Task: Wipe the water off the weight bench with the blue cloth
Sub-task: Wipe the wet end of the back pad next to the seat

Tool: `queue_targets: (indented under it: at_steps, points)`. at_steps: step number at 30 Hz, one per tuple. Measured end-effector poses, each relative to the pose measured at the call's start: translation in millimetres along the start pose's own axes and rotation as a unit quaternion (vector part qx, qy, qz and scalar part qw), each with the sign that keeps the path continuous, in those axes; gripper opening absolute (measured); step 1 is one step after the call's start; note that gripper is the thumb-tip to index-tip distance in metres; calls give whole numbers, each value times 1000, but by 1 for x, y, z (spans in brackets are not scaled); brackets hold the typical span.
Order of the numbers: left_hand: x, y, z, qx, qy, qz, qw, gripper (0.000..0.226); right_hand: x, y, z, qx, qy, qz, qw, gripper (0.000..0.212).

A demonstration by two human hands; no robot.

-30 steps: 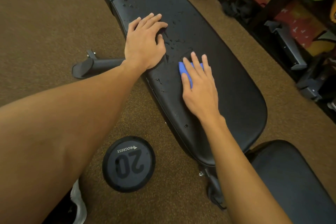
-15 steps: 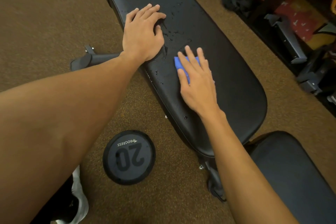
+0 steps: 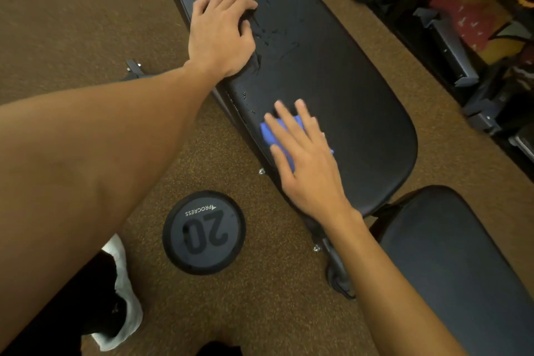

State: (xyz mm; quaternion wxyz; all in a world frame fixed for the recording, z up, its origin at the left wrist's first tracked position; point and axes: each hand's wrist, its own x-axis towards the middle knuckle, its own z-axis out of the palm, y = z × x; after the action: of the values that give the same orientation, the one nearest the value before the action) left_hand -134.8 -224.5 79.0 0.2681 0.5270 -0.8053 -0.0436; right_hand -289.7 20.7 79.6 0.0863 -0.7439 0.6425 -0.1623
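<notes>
Two bare hands are seen over one long black padded worktop [image 3: 346, 89] of the weight bench. The left hand [image 3: 222, 35] is laid flat on the far left part of that worktop, its grip released and its fingers stretched out with nothing held. The right hand [image 3: 303, 159] is pressed palm-down on one folded blue cloth [image 3: 271, 131], its grip likewise released, with straight fingers spread over the fabric. The cloth lies on the worktop near its left edge, towards the near end. Most of the cloth is hidden under the hand, and only a blue strip by the forefinger and a small corner by the little finger are shown. The right fingertips are blurred. Water drops [image 3: 268, 35] are scattered on the worktop just beside the left thumb; they are too small to be counted. A second black pad [image 3: 450, 254] is seen just past the worktop's near end, cut off by the frame. One round black weight plate [image 3: 203, 233] marked "20" is laid on the brown carpet [image 3: 72, 23] left of the worktop. One white shoe [image 3: 124, 292] is partly hidden by the left forearm. Dark equipment [image 3: 450, 46] right of the worktop is hard to make out.
</notes>
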Motion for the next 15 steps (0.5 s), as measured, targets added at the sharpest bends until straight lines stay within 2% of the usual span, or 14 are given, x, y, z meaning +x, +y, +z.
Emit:
queue_targets:
  at_steps: [2, 3, 6, 8, 13, 15]
  points:
    - [0, 0, -2, 7, -10, 8, 1000, 50, -22, 8, -4, -7, -10, -38, 999, 49]
    - [-1, 0, -2, 11, -15, 11, 1000, 51, -27, 15, -7, -8, -5, -27, 1000, 48]
    - [-2, 0, -5, 21, -28, 18, 999, 52, -12, 23, -7, 6, 41, 81, 996, 48]
    - [-3, 0, -7, 21, -39, 26, 999, 53, 4, 8, -1, 3, 55, 117, 992, 49]
    - [-6, -1, -10, 22, -56, 39, 997, 54, -20, -8, 2, -15, -6, -33, 999, 50]
    - [-8, -1, -11, 23, -56, 42, 997, 55, -28, 7, -3, -5, 11, -4, 1000, 48]
